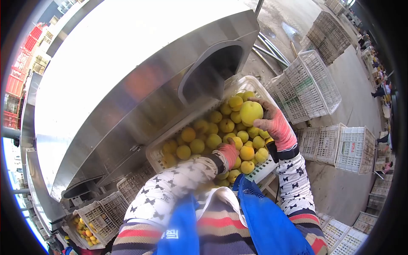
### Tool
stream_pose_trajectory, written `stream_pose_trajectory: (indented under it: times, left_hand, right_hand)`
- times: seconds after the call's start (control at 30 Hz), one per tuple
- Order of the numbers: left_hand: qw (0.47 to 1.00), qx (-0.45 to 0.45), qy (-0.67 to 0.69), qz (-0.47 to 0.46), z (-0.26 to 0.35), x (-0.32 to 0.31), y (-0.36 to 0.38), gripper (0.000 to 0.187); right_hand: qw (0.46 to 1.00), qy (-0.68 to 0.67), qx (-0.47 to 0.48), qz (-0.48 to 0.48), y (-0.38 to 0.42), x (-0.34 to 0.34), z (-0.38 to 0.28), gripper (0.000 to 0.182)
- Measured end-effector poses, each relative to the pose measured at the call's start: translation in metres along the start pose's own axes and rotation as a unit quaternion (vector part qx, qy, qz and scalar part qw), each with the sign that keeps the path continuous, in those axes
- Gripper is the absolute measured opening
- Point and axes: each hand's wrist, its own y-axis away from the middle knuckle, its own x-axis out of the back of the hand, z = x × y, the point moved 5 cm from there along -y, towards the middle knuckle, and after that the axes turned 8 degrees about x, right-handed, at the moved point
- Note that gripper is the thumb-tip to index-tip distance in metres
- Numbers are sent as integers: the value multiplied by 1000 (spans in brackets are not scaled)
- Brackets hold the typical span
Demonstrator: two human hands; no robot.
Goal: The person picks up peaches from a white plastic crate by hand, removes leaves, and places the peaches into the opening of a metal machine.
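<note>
A white plastic crate (pixel 156 157) full of yellow-green round fruit (pixel 197 145) lies below the metal machine's edge. My right hand (pixel 276 126), in a pink and grey glove, holds one large yellow-green fruit (pixel 251 112) above the crate's right part. Lower down among the fruit is my left hand (pixel 229 154), also gloved, its fingers curled against a yellow fruit (pixel 236 143); whether it grips that fruit is hard to make out.
A steel machine (pixel 161 80) with a dark oval opening (pixel 212 70) stands beyond the crate. White crates (pixel 314 85) and more crates (pixel 355 148) stand on the floor at right. At lower left, a crate (pixel 100 244) holds orange-yellow fruit. Distant people show at far right.
</note>
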Motion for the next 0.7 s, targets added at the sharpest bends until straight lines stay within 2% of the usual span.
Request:
stream_pose_trajectory:
  times: [0.07,0.1,0.17,0.2,0.23,0.27,0.3,0.4,0.43,0.5,0.53,0.57,0.63,0.7]
  left_hand:
    - [1000,-1,17,1,-6,-5,0,72]
    - [999,-18,44,8,-9,-2,2,72]
    - [998,-37,59,9,-7,-7,5,73]
    - [998,2,60,17,-4,-12,5,72]
    - [997,39,62,25,3,-19,7,70]
    - [995,74,65,32,8,-23,8,68]
    - [995,78,50,44,10,-21,8,62]
    - [997,23,-14,65,19,-43,-32,58]
    - [994,15,-60,85,24,-46,-35,52]
    - [985,-21,-148,85,36,-53,-38,48]
    - [977,-34,-193,87,38,-53,-40,46]
    - [981,-6,-163,104,36,-50,-39,42]
    - [980,-35,-159,113,30,-45,-27,41]
    - [967,-77,-191,154,30,-52,-28,38]
  right_hand:
    - [997,-34,62,-19,-29,-15,-19,80]
    - [988,38,145,-46,-50,-11,-13,80]
    - [964,154,212,-42,-76,-36,-18,81]
    - [946,212,243,-39,-87,-49,-21,81]
    - [901,362,234,-51,-100,-55,-8,79]
    - [834,504,218,-62,-114,-58,15,78]
    - [745,633,198,-71,-122,-60,27,76]
    - [797,550,240,-68,-107,-64,-8,70]
    - [791,591,148,-51,-109,-62,-10,70]
    - [785,601,152,-10,-110,-67,-4,65]
    - [781,604,160,10,-113,-69,-1,63]
    - [753,620,220,-3,-113,-73,0,63]
    - [694,636,336,-23,-106,-81,2,65]
    - [720,626,300,8,-98,-80,0,63]
